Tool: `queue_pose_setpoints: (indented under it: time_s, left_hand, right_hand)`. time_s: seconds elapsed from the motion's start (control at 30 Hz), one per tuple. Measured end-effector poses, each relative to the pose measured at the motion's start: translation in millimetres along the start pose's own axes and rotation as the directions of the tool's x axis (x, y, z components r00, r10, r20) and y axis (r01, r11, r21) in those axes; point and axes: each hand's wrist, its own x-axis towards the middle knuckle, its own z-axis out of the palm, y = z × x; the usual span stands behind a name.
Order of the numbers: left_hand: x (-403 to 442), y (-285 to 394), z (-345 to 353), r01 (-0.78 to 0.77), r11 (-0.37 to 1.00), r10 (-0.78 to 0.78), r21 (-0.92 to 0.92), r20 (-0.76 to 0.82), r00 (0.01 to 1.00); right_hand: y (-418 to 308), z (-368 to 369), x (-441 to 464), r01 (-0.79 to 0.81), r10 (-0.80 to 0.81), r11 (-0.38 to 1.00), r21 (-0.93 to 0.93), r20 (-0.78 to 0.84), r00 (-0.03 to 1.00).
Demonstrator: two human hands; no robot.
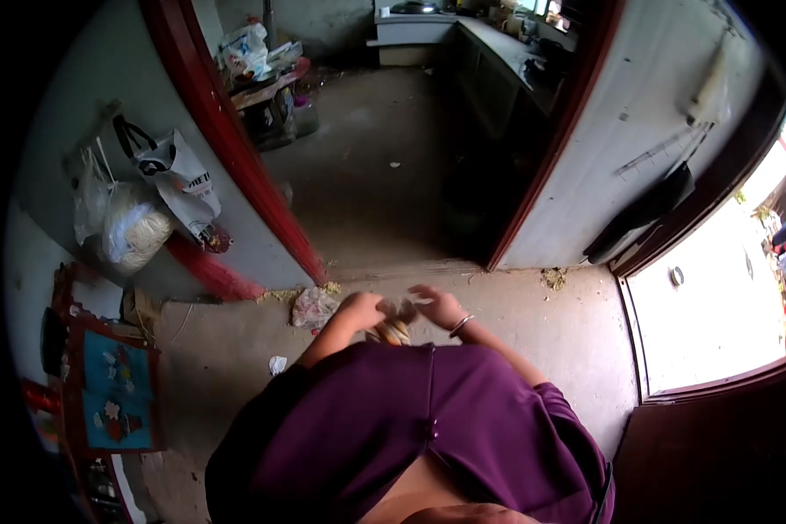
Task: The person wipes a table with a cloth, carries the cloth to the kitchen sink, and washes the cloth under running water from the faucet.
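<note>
In front of my waist, both hands are held close together. My left hand [363,311] has its fingers curled in against a small dark brown thing [398,309], blurred and too small to name. Opposite it is my right hand [442,309], a bracelet [461,325] at its wrist, with its fingers stretched toward the brown thing and apart from the thumb. Just below the hands a yellow-brown striped thing [395,334] shows, partly hidden by my purple top [358,410]. What it is, I cannot tell.
A crumpled plastic bag [314,307] and a white scrap [278,364] lie on the floor to the left. Ahead, a red-framed doorway [236,148] leads to a dim kitchen with a counter [506,48]. Bags [179,179] hang on the left wall. An outer door opening [707,288] is at right.
</note>
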Motion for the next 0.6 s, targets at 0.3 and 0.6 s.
queue_pose_setpoints:
  time_s: [0.3,0.6]
  left_hand:
    - [83,-165,-73,0.164,0.986,-0.161,0.003,-0.175,0.971]
    - [180,-231,-113,0.392,0.893,-0.437,-0.220,-0.222,0.871]
  right_hand:
    - [292,-100,-119,-0.565,0.792,0.254,-0.785,-0.166,0.587]
    - [326,-68,-168,-0.920,0.994,0.081,-0.384,-0.031,0.100]
